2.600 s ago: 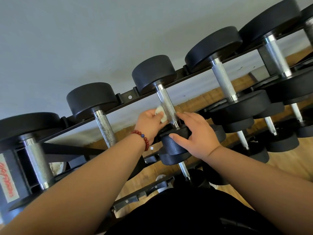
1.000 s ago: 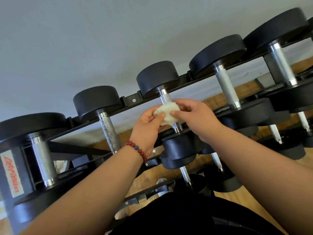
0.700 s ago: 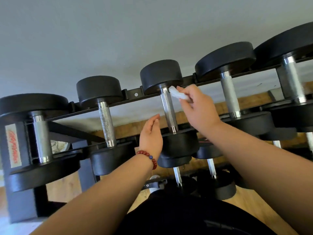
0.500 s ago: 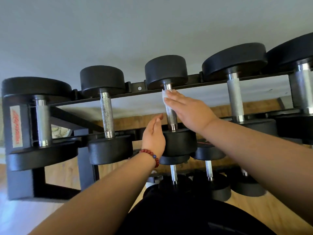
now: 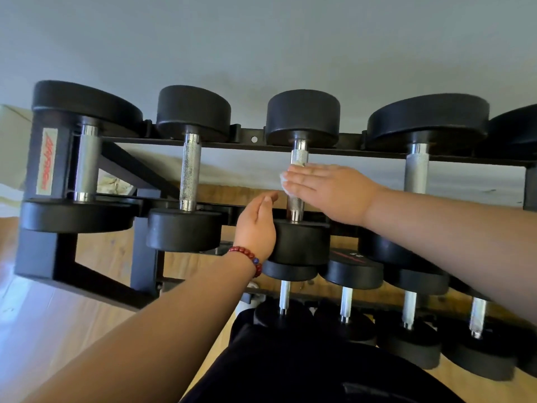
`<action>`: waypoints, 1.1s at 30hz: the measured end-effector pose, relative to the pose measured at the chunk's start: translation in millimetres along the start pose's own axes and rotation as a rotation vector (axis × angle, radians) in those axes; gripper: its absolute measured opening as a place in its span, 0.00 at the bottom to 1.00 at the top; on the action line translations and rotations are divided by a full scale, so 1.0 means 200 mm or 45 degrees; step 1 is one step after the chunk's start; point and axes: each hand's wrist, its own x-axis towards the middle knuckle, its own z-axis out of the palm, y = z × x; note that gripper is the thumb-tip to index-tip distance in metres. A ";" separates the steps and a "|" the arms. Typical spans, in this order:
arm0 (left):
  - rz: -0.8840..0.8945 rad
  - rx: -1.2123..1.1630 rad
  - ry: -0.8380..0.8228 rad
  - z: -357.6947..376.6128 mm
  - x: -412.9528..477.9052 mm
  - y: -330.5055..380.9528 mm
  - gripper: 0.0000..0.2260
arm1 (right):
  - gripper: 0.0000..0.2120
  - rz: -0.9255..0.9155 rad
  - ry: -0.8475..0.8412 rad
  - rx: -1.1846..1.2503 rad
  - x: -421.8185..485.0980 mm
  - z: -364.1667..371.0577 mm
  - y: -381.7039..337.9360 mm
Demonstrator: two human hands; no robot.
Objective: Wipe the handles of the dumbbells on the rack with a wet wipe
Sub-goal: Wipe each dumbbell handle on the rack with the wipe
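View from above a black rack (image 5: 247,144) that holds a top row of black dumbbells with steel handles and smaller ones on a lower row. The right hand (image 5: 328,190) lies flat across the handle (image 5: 299,155) of the third dumbbell (image 5: 302,114) from the left. Its fingers are straight and together, pressing a white wipe (image 5: 283,179) against the knurled steel. Only the edge of the wipe shows past the fingertips. The left hand (image 5: 257,225) stands on edge just left of the same handle, fingers straight and together, holding nothing, its heel beside the dumbbell's near head. A red bead bracelet (image 5: 247,255) circles the left wrist. Wooden floor (image 5: 110,257) shows under the rack, a grey wall (image 5: 261,39) behind it.
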 end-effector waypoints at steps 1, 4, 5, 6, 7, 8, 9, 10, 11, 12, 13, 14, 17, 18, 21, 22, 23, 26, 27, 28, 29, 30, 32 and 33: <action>0.001 0.000 0.015 0.00 0.00 0.00 0.15 | 0.25 0.055 0.009 0.027 0.03 -0.01 0.04; 0.000 0.034 0.032 0.01 -0.04 0.00 0.15 | 0.19 0.080 0.028 0.022 0.07 -0.01 0.06; 0.005 0.066 0.019 0.01 -0.06 0.00 0.15 | 0.18 0.027 0.065 0.002 0.06 -0.01 0.05; 0.013 0.091 0.013 0.02 -0.07 -0.01 0.15 | 0.16 -0.025 0.101 -0.008 0.05 -0.02 0.05; 0.016 0.098 0.020 0.02 -0.07 -0.01 0.15 | 0.16 -0.051 0.142 -0.030 0.04 -0.03 0.05; 0.011 0.088 0.038 0.02 -0.07 -0.01 0.16 | 0.15 -0.053 0.185 -0.070 0.04 -0.05 0.07; -0.001 0.079 0.056 0.02 -0.07 -0.01 0.16 | 0.16 -0.037 0.212 -0.100 0.05 -0.07 0.08; -0.010 0.080 0.064 0.02 -0.07 -0.01 0.16 | 0.18 -0.022 0.223 -0.126 0.06 -0.07 0.10; -0.010 0.090 0.068 0.02 -0.07 -0.01 0.17 | 0.19 -0.027 0.205 -0.141 0.07 -0.07 0.11; -0.005 0.103 0.070 0.02 -0.07 -0.01 0.17 | 0.20 -0.048 0.180 -0.162 0.06 -0.05 0.11; 0.001 0.113 0.069 0.02 -0.07 -0.01 0.17 | 0.21 -0.074 0.148 -0.177 0.06 -0.02 0.10; 0.004 0.119 0.071 0.02 -0.07 -0.01 0.17 | 0.21 -0.092 0.119 -0.182 0.04 0.01 0.08; 0.005 0.102 0.082 0.03 -0.07 -0.01 0.17 | 0.19 -0.257 0.041 -0.106 0.00 0.04 0.06; 0.009 0.095 0.087 0.03 -0.07 -0.01 0.16 | 0.19 -0.335 0.014 -0.109 -0.01 0.03 0.06; 0.002 0.075 0.088 0.03 -0.07 -0.01 0.16 | 0.21 -0.318 -0.017 -0.063 0.02 0.00 0.13; -0.002 0.079 0.083 0.03 -0.07 -0.01 0.16 | 0.22 -0.225 -0.018 -0.040 0.03 0.00 0.15; -0.005 0.085 0.080 0.03 -0.07 -0.01 0.16 | 0.22 -0.155 -0.017 -0.033 0.04 0.00 0.14; 0.007 0.078 0.080 0.02 -0.07 -0.01 0.16 | 0.20 -0.268 -0.038 -0.024 0.01 0.04 0.08; 0.019 0.076 0.084 0.02 -0.07 -0.01 0.16 | 0.20 -0.363 -0.060 -0.006 -0.01 0.05 0.06; 0.025 0.078 0.083 0.02 -0.07 -0.01 0.16 | 0.21 -0.431 -0.073 -0.017 -0.02 0.03 0.07; 0.018 0.082 0.082 0.02 -0.07 -0.01 0.16 | 0.21 -0.446 -0.063 -0.019 -0.01 0.02 0.09; 0.004 0.087 0.081 0.02 -0.07 -0.01 0.16 | 0.21 -0.390 -0.052 -0.019 0.01 0.01 0.13; -0.015 0.086 0.082 0.02 -0.07 -0.01 0.16 | 0.23 -0.196 0.010 -0.024 0.06 0.00 0.19; -0.016 0.080 0.086 0.02 -0.07 -0.01 0.16 | 0.24 -0.137 0.027 -0.035 0.06 0.01 0.18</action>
